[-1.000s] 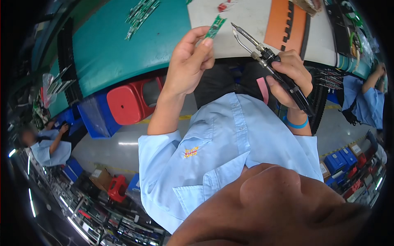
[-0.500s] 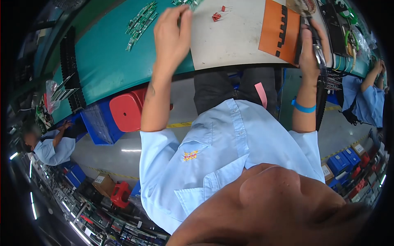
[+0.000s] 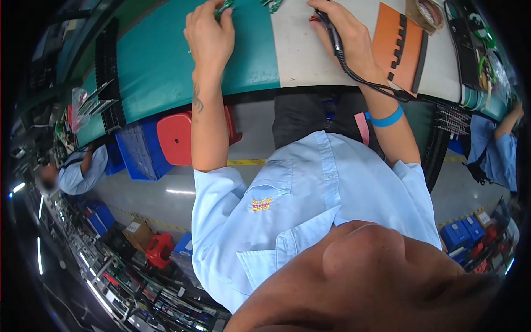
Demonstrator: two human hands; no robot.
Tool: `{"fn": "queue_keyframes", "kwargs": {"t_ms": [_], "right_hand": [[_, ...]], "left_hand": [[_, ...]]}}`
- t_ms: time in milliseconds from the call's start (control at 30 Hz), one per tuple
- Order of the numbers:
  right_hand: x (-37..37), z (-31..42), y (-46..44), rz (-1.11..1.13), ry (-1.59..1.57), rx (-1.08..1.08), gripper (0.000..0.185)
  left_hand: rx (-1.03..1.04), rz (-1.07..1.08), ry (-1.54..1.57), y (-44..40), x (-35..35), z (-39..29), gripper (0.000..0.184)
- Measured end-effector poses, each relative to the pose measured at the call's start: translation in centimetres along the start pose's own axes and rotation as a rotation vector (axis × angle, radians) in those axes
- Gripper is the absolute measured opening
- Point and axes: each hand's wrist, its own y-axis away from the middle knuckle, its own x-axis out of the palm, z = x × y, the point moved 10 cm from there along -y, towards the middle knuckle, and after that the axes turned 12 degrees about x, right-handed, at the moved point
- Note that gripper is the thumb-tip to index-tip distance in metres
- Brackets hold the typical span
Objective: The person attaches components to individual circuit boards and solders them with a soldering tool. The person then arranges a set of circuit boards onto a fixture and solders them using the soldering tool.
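Note:
My left hand [image 3: 209,36] is over the green mat at the top left, thumb and fingers closed around a green circuit board [image 3: 224,7]. More green boards [image 3: 271,5] lie at the top edge, partly cut off. My right hand [image 3: 349,39] is closed round the black handle of a soldering iron [image 3: 334,40], its cable running back along my wrist. The iron's tip is not visible. Beside those fingers shows a bit of a red component [image 3: 314,19], mostly hidden by the hand.
An orange sheet with a black notched strip [image 3: 387,47] lies right of my right hand. Behind it sits a spool [image 3: 426,14]. Pliers and cables [image 3: 484,69] are at the far right. A red stool [image 3: 176,138] and blue bin [image 3: 141,149] stand below the table. Co-workers [image 3: 83,169] sit at both sides.
My right hand has swung left from beside the orange sheet to the red components, bringing the soldering iron. My left hand has moved left onto the circuit boards. The view has shifted slightly.

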Motion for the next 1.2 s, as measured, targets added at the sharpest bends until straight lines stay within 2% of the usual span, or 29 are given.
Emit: {"fn": "queue_keyframes", "kwargs": {"t_ms": [167,300,433,567,600,733,900,1100,1200], "right_hand": [[0.2,-1.1,0.4,-0.090,-0.012,-0.024,0.042],[-2.2,-0.6,1.3,-0.029,-0.019,0.024,0.044],[-4.4,0.0,2.4,0.111,0.002,0.115,0.042],[-2.9,-1.4,3.9,0.422,0.047,0.209,0.042],[-2.9,-1.6,3.9,0.420,0.048,0.210,0.042],[-4.4,-1.7,3.3,0.059,0.033,0.073,0.042],[-4.7,-1.3,4.4,-0.032,0.080,0.066,0.042],[-3.3,-1.9,5.4,0.014,0.054,0.128,0.042],[-3.6,-1.7,5.5,0.001,0.067,0.096,0.043]], "left_hand": [[-0.017,-0.042,-0.137,3.2,-2.7,0.7,0.028],[-0.013,-0.017,-0.228,3.1,-2.5,0.1,0.030],[-0.037,0.031,-0.257,2.8,-2.0,0.4,0.036],[-0.013,0.012,-0.087,2.8,-1.1,1.1,0.033],[-0.012,0.012,-0.086,2.8,-1.0,1.0,0.033],[-0.168,-0.023,0.109,3.3,-2.1,1.5,0.033],[-0.220,0.012,0.169,3.8,-2.4,1.9,0.030],[-0.162,0.006,0.138,4.0,-2.5,1.4,0.027],[-0.179,-0.112,0.156,4.5,-3.8,2.4,0.026]]}}
